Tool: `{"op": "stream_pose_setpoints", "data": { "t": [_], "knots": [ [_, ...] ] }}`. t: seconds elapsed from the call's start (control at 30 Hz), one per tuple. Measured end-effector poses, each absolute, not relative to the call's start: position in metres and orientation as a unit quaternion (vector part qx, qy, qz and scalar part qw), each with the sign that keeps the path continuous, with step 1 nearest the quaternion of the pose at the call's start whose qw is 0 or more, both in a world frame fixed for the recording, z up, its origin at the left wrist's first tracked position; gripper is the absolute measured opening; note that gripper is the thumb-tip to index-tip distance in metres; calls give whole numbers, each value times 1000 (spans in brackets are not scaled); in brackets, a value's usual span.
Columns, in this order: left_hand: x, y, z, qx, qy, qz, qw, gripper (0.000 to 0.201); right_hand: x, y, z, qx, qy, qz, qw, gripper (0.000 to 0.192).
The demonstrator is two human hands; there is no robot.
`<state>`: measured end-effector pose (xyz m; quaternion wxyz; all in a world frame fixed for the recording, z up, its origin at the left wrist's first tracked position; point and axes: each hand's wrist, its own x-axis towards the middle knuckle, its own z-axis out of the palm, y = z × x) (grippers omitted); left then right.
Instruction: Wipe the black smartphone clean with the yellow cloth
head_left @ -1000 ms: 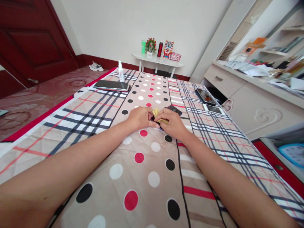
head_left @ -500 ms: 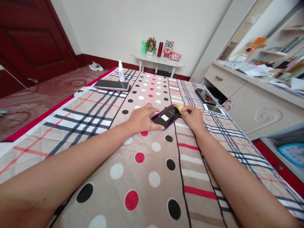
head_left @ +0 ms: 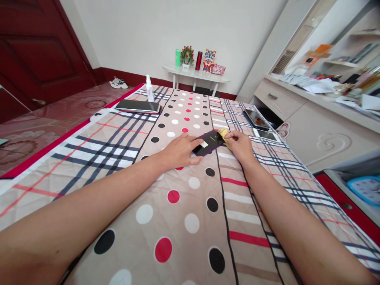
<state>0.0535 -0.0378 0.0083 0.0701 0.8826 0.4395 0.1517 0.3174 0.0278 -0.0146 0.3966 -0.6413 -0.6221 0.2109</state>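
A dark smartphone (head_left: pixel 211 141) with a purple edge and a small white patch lies at an angle on the dotted part of the bedspread. My left hand (head_left: pixel 180 151) is closed around its left end, fingertips over the surface and thumb along the near edge. A small yellow cloth (head_left: pixel 223 133) is pinched in my right hand (head_left: pixel 240 145) and covers part of the phone's far right end. How much of the cloth lies under my right fingers is hidden.
On the bed's left stand a white spray bottle (head_left: pixel 149 89) and a larger dark device (head_left: pixel 138 106). Two more devices, a dark tablet (head_left: pixel 256 119) and a white-edged phone (head_left: pixel 266 135), lie on the right. A white shelf (head_left: pixel 196 73) is at the wall; a cluttered cabinet (head_left: pixel 297 118) flanks the bed.
My left fingers have moved onto the phone's surface, partly over the white patch, and the phone looks flatter. The cloth stays at its far right end. The view has shifted slightly.
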Motion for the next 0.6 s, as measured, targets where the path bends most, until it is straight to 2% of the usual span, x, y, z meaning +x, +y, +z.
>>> {"op": "stream_pose_setpoints", "data": {
  "t": [0.37,0.5,0.6],
  "knots": [
    [49,-34,14,854,456,221,117,47,314,34,-17,-568,-592,257,511,40],
    [46,-32,15,811,496,277,141,51,304,19,-9,-537,-617,325,475,47],
    [43,-30,12,780,517,313,161,39,294,6,-2,-513,-647,371,426,54]
  ]
}}
